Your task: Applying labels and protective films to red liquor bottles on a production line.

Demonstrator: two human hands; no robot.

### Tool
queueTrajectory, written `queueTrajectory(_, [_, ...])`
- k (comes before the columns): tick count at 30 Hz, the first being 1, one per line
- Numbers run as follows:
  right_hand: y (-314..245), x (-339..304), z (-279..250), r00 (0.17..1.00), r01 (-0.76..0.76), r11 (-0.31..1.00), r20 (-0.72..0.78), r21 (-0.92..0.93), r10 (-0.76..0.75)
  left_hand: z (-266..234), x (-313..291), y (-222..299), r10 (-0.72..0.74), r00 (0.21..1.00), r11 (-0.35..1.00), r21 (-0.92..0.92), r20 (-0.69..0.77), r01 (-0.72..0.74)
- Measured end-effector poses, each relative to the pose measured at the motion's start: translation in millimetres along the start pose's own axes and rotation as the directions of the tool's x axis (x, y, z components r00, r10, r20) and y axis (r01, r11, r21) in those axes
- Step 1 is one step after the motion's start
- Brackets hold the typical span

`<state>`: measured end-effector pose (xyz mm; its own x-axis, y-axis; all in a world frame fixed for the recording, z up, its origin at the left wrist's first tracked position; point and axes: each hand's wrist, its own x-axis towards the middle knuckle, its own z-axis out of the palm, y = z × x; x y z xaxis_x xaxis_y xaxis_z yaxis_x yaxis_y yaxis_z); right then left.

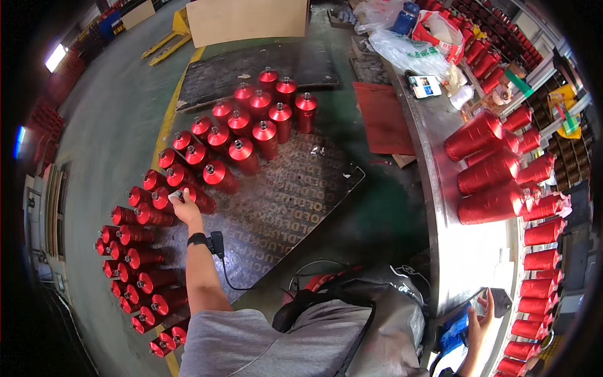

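Observation:
Out to the left, my left hand (186,208) closes round the neck of a red metallic cylinder (202,201), with a bit of something whitish at the fingertips. This cylinder stands on a dark printed board (276,207) among rows of the same kind, each with a tapered shoulder and a small clear or silvery top. A black strap (198,239) with a small box and cable circles my left wrist. Low on the right, my right hand (482,317) has its fingers apart beside the bench, close to a dark flat piece (500,301); it holds nothing that I can see.
Several red cylinders (488,173) lie on the metal bench (443,251) to my right, with more along its far side. A phone (424,87), plastic bags (408,53) and a blue jar (406,17) sit farther up. A yellow pallet jack (169,41) stands far left.

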<state>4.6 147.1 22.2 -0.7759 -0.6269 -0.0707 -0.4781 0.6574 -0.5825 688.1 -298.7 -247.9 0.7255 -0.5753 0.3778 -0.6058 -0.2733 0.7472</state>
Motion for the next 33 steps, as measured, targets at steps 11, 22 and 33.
queueTrajectory(11, [41.9,-24.9,-1.2,0.997,-0.029,0.97,-0.061,0.24,0.045,3.6,-17.7,74.2,0.026,0.987,0.954,0.297,-0.161,0.023])
queueTrajectory(22, [-14.1,-41.2,-29.6,0.973,-0.155,0.953,-0.125,0.261,0.192,-57.3,-342.1,473.3,0.922,0.119,0.317,-0.897,0.368,0.309])
queueTrajectory(33, [27.2,-134.7,-37.4,0.681,-0.463,0.769,-0.379,0.441,0.627,-107.8,-538.4,595.8,0.915,-0.392,0.076,-0.918,-0.09,0.389])
